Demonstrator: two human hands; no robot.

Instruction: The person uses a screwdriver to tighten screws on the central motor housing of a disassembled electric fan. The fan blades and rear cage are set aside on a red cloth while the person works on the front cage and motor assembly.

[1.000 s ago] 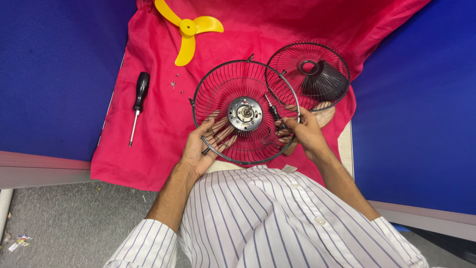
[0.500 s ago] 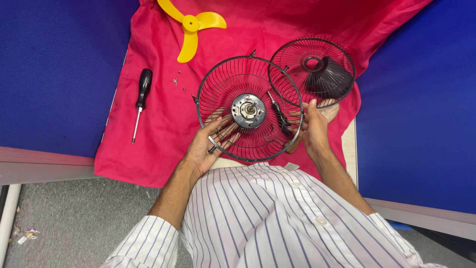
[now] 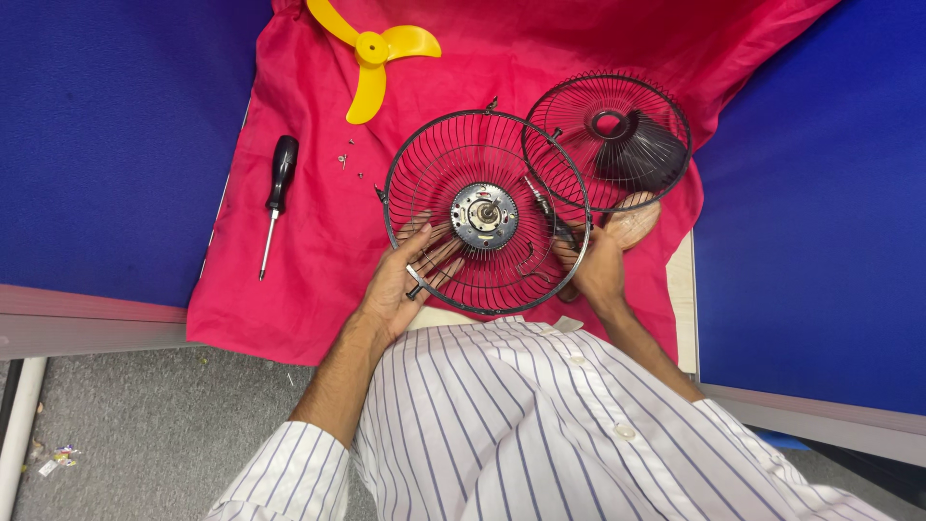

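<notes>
A black wire fan guard (image 3: 439, 159) with a round metal motor hub (image 3: 483, 215) in its middle rests on a red cloth (image 3: 299, 280). My left hand (image 3: 400, 285) cups its lower left rim from beneath, fingers spread under the wires. My right hand (image 3: 593, 268) grips the lower right rim. A thin dark tool (image 3: 540, 205) lies slanted across the guard just above that hand. A second black guard (image 3: 608, 140), with a dark cone-shaped part in it, lies touching the first one at the upper right.
A yellow three-bladed fan propeller (image 3: 374, 50) lies at the top of the cloth. A black-handled screwdriver (image 3: 274, 200) lies to the left, with several small screws (image 3: 345, 160) near it. A round wooden piece (image 3: 632, 220) sits under the second guard. Blue panels flank the cloth.
The view has shifted slightly. My right hand has slid down from the guard's wires to its lower right rim. My left hand stays under the lower left rim.
</notes>
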